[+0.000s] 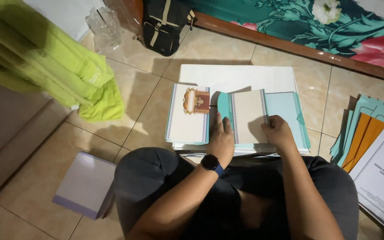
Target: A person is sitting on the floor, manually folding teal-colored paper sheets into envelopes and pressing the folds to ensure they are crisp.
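A teal and cream folding card (250, 116) lies partly folded on a white board (236, 76) on the tiled floor. My left hand (221, 141) presses flat on the card's left flap, fingers together. My right hand (277, 132) pinches the right edge of the cream middle panel, next to the pale teal right flap (290, 111). To the left sits a stack of finished cards (187, 114), the top one cream with a red and gold emblem. A dark watch is on my left wrist.
A white box (85, 183) lies by my left knee. Folders in teal and orange with white printed sheets (374, 151) pile at the right. A green cloth (54, 66), clear plastic (105, 26) and black bag (163, 24) are at the back left; a floral mattress (316, 22) lies beyond.
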